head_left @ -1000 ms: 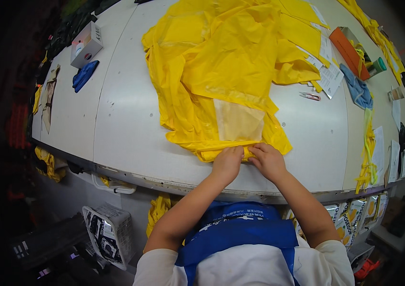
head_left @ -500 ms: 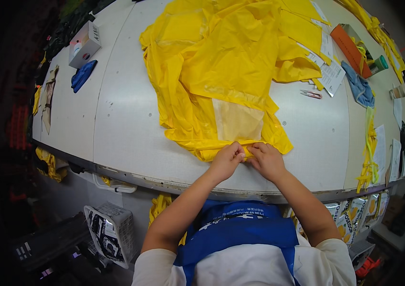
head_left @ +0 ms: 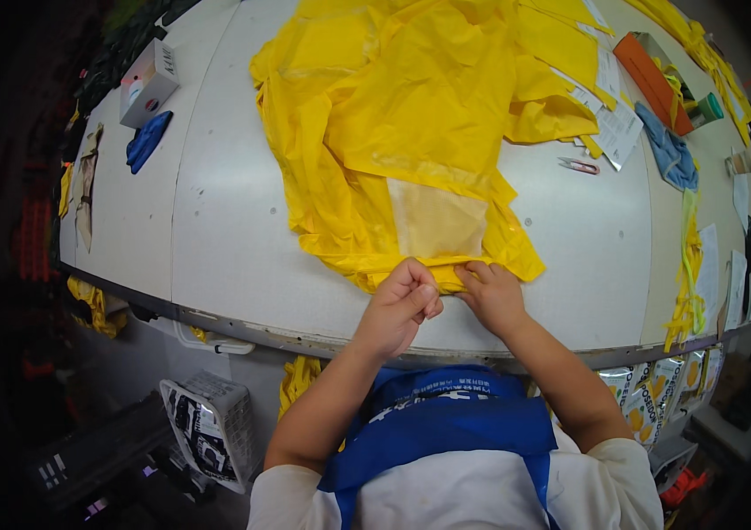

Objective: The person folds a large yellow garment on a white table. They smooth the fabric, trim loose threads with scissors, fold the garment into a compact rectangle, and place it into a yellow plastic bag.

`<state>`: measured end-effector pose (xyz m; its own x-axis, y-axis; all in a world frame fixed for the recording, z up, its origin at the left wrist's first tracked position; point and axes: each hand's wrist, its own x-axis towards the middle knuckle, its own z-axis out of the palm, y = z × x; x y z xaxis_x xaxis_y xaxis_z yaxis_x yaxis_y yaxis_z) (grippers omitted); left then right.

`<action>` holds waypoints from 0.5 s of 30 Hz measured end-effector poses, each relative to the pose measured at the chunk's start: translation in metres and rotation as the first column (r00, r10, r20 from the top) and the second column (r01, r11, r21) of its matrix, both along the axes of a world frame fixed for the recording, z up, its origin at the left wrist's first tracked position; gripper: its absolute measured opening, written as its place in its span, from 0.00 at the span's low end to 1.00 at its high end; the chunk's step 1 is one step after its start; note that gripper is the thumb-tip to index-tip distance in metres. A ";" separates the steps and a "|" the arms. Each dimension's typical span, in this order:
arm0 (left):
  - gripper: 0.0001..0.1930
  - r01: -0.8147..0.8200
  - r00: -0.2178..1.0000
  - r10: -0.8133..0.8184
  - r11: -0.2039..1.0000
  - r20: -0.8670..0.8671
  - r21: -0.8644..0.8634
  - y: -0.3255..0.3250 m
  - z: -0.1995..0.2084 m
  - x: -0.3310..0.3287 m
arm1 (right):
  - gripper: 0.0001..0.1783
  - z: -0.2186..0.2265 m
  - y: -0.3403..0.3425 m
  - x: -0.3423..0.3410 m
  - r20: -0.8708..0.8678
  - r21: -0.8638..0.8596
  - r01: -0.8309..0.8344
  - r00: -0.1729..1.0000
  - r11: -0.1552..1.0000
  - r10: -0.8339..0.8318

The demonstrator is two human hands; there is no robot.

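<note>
A large yellow garment (head_left: 428, 97), shiny like rainwear, is spread across the table, its near edge lying by the front. A pale, see-through mesh panel (head_left: 440, 218) shows near that edge. My right hand (head_left: 494, 299) pinches the folded yellow hem between thumb and fingers. Just left of it, my left hand (head_left: 400, 305) is closed, fingers curled in and thumb pressed against them, in front of the hem. Whatever it may hold is hidden or too small to make out.
Red-handled thread snips (head_left: 579, 165) lie right of the garment, near white printed sheets (head_left: 618, 132). Farther right are an orange box (head_left: 651, 79), a light blue cloth (head_left: 665, 150) and yellow strips (head_left: 686, 283). A white box (head_left: 149, 84) and blue cloth (head_left: 147, 141) sit at left.
My left hand has come off the hem, moving slightly left and toward me, and has turned with its fingers curled. My right hand stays at the hem.
</note>
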<state>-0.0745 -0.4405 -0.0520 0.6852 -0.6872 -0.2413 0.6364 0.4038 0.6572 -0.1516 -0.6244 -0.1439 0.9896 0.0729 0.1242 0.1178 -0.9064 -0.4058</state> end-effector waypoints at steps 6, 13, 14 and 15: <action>0.07 0.609 0.738 -0.617 0.784 0.274 0.122 0.070 0.049 0.015 | 0.25 0.004 0.002 0.001 -0.020 -0.007 0.010 1.000 1.000 -0.010; 0.10 -0.162 0.449 -0.894 -0.097 -0.014 0.982 0.170 0.015 0.000 | 0.24 -0.001 0.002 -0.001 -0.027 -0.018 0.006 1.000 1.000 -0.007; 0.10 -0.303 0.469 -0.883 -0.149 0.012 0.941 0.169 0.020 0.002 | 0.24 -0.001 0.001 -0.001 -0.022 -0.027 0.015 1.000 1.000 -0.015; 0.11 -0.435 0.484 -0.874 -0.199 0.042 0.878 0.167 0.021 0.004 | 0.24 -0.001 0.000 -0.003 -0.017 -0.037 0.025 1.000 0.999 -0.026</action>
